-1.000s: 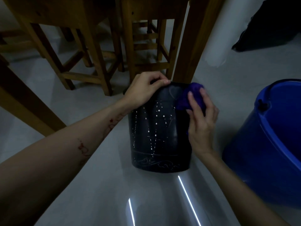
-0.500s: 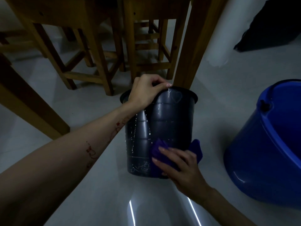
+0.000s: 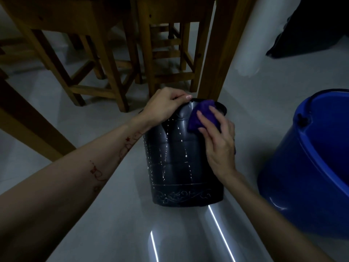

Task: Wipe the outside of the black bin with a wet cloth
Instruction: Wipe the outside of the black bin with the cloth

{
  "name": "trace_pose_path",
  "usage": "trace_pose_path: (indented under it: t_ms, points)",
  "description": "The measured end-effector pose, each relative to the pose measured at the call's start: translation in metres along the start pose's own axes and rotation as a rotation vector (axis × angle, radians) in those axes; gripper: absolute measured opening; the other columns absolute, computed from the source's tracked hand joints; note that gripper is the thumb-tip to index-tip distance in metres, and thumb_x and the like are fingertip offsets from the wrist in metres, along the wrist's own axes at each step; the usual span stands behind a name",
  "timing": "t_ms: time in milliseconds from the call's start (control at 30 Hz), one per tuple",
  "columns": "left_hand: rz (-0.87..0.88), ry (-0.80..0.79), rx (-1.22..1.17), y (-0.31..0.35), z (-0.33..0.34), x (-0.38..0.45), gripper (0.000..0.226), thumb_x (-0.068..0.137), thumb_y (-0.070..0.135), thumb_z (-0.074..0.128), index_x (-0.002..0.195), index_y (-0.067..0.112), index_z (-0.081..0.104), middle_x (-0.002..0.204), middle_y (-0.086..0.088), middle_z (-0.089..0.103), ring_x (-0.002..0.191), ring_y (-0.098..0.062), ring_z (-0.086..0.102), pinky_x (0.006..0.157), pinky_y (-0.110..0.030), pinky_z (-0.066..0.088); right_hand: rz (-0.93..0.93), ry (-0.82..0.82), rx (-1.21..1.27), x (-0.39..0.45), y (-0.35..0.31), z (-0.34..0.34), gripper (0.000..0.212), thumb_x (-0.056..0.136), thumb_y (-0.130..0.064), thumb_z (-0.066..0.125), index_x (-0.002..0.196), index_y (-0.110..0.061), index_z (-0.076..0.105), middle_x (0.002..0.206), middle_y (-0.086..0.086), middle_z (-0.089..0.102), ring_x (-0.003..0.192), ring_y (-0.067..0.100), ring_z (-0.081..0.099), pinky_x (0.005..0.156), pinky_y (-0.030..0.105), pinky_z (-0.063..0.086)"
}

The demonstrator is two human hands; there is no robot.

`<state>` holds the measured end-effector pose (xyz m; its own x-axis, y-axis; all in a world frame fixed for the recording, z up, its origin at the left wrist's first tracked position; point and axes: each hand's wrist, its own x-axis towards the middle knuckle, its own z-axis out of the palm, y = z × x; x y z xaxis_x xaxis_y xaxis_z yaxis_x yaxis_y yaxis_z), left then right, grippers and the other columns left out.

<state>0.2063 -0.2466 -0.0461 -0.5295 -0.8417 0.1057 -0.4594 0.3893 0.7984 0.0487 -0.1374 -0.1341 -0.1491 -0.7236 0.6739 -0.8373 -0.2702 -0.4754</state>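
The black bin (image 3: 179, 167) stands on the pale floor, tilted a little toward me, its side streaked with shiny water drops above a scrollwork band at the base. My left hand (image 3: 164, 106) grips the bin's rim at the upper left. My right hand (image 3: 217, 140) presses a purple cloth (image 3: 203, 115) flat against the bin's upper right side, just under the rim. The bin's inside is hidden.
A large blue bucket (image 3: 311, 167) stands close on the right. Wooden stool legs (image 3: 105, 76) and a thick table leg (image 3: 221, 53) stand right behind the bin. A dark bag (image 3: 311, 29) lies at the far right. Ceiling lights reflect on the glossy floor (image 3: 113, 214).
My right hand slid the cloth from the bin's top down to its base, then back up to the top right side. My left hand kept its hold on the rim.
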Motion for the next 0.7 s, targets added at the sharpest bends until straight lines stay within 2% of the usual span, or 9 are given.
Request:
trace_pose_path:
  t_ms: [100, 200, 267, 367, 467, 533, 567, 633, 700]
  points:
    - [0.032, -0.019, -0.012, 0.003, 0.002, 0.0, 0.026, 0.102, 0.03, 0.05, 0.117, 0.022, 0.068, 0.101, 0.01, 0.071, 0.095, 0.0, 0.068, 0.088, -0.025, 0.055, -0.166, -0.026, -0.05, -0.014, -0.009, -0.001, 0.037, 0.096, -0.019, 0.055, 0.133, -0.021, 0.058, 0.143, 0.008, 0.047, 0.12, 0.029, 0.044, 0.1, 0.037, 0.035]
    - [0.03, -0.005, 0.005, 0.007, 0.006, -0.001, 0.024, 0.101, 0.032, 0.052, 0.112, 0.022, 0.07, 0.099, 0.006, 0.074, 0.093, -0.005, 0.07, 0.09, -0.036, 0.057, -0.271, -0.082, -0.084, -0.043, -0.014, -0.006, 0.036, 0.094, -0.017, 0.059, 0.13, -0.022, 0.06, 0.14, 0.007, 0.053, 0.12, 0.026, 0.046, 0.097, 0.036, 0.036]
    - [0.017, 0.016, 0.016, 0.009, 0.008, -0.002, 0.024, 0.1, 0.034, 0.054, 0.11, 0.022, 0.072, 0.099, 0.001, 0.075, 0.093, -0.011, 0.07, 0.09, -0.042, 0.056, -0.324, -0.137, -0.085, -0.066, -0.015, -0.012, 0.033, 0.098, -0.022, 0.054, 0.13, -0.024, 0.059, 0.141, 0.005, 0.052, 0.122, 0.024, 0.046, 0.096, 0.038, 0.037]
    - [0.023, 0.014, 0.007, 0.011, 0.006, -0.004, 0.024, 0.099, 0.033, 0.055, 0.109, 0.021, 0.073, 0.099, 0.001, 0.075, 0.092, -0.007, 0.07, 0.086, -0.032, 0.057, -0.401, -0.217, -0.08, -0.101, -0.013, -0.021, 0.031, 0.105, -0.027, 0.042, 0.132, -0.026, 0.056, 0.144, 0.0, 0.046, 0.125, 0.021, 0.045, 0.099, 0.038, 0.035]
    - [0.102, -0.008, 0.062, 0.015, -0.005, -0.006, 0.024, 0.099, 0.033, 0.056, 0.114, 0.021, 0.071, 0.107, 0.006, 0.071, 0.097, 0.001, 0.065, 0.083, -0.018, 0.051, -0.476, -0.273, -0.089, -0.129, -0.008, -0.031, 0.032, 0.105, -0.025, 0.044, 0.135, -0.031, 0.053, 0.148, -0.007, 0.042, 0.128, 0.017, 0.043, 0.097, 0.039, 0.039]
    - [0.103, -0.08, 0.177, 0.014, -0.016, -0.003, 0.029, 0.099, 0.037, 0.053, 0.118, 0.02, 0.067, 0.115, 0.005, 0.06, 0.104, -0.006, 0.058, 0.09, -0.022, 0.048, -0.505, -0.295, -0.091, -0.132, -0.005, -0.039, 0.032, 0.106, -0.023, 0.041, 0.135, -0.032, 0.051, 0.149, -0.008, 0.041, 0.128, 0.018, 0.044, 0.096, 0.041, 0.041]
    - [0.07, -0.11, 0.224, 0.012, -0.021, -0.001, 0.029, 0.1, 0.039, 0.051, 0.117, 0.021, 0.067, 0.116, 0.003, 0.057, 0.106, -0.01, 0.055, 0.094, -0.028, 0.047, -0.483, -0.285, -0.087, -0.128, -0.003, -0.042, 0.033, 0.107, -0.02, 0.039, 0.135, -0.032, 0.052, 0.148, -0.006, 0.042, 0.127, 0.019, 0.045, 0.095, 0.042, 0.042]
    - [0.028, -0.155, 0.253, 0.009, -0.027, 0.001, 0.026, 0.102, 0.039, 0.047, 0.105, 0.023, 0.068, 0.111, -0.001, 0.063, 0.104, -0.017, 0.06, 0.097, -0.042, 0.049, -0.35, -0.198, -0.077, -0.108, -0.001, -0.044, 0.038, 0.104, -0.012, 0.043, 0.136, -0.029, 0.052, 0.147, -0.001, 0.043, 0.121, 0.024, 0.046, 0.096, 0.042, 0.042]
    - [0.02, -0.205, 0.238, 0.009, -0.028, -0.001, 0.028, 0.103, 0.037, 0.045, 0.105, 0.021, 0.067, 0.105, -0.004, 0.069, 0.099, -0.018, 0.065, 0.092, -0.045, 0.053, -0.146, -0.056, -0.045, -0.079, 0.007, -0.038, 0.04, 0.098, -0.01, 0.049, 0.135, -0.026, 0.052, 0.145, 0.003, 0.044, 0.12, 0.025, 0.045, 0.103, 0.034, 0.039]
